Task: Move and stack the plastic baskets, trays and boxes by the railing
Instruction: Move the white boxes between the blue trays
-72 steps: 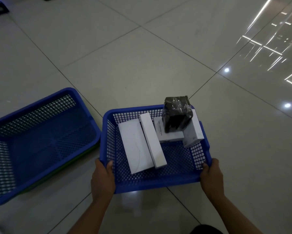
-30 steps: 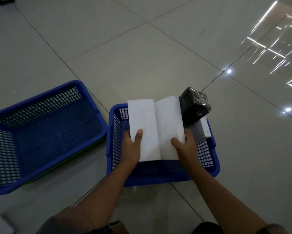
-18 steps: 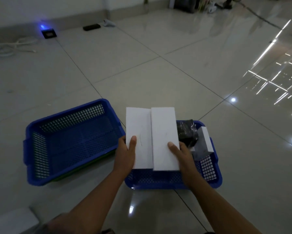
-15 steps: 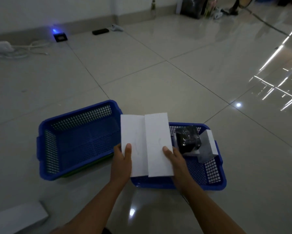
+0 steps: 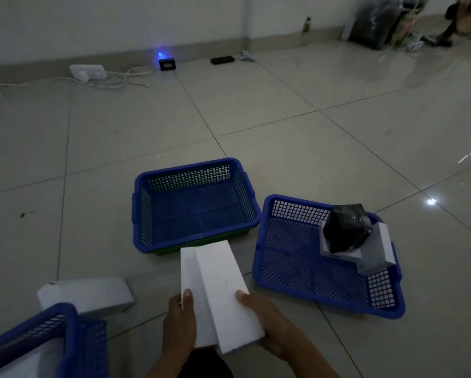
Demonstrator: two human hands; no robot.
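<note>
Two long white boxes (image 5: 215, 290) are held side by side above the floor, in front of me. My left hand (image 5: 178, 323) grips their near left edge, thumb on top. My right hand (image 5: 267, 323) grips the near right edge. To the right a blue mesh basket (image 5: 297, 271) lies on the floor with a black wrapped cube (image 5: 347, 227) and small white boxes (image 5: 376, 252) in its far right corner. An empty blue basket (image 5: 190, 205) sits behind the held boxes, nested on a green one.
Another blue basket (image 5: 65, 339) fills the near left corner, with a white box (image 5: 87, 294) on the floor behind it. Along the far wall lie a power strip (image 5: 88, 72) with cables, a blue-lit device (image 5: 166, 63) and bags at the right. The floor is glossy tile.
Both hands let go of the basket's rim, picked up the two white boxes and carried them out to the left. The view tilted up, and a near left basket came into sight.
</note>
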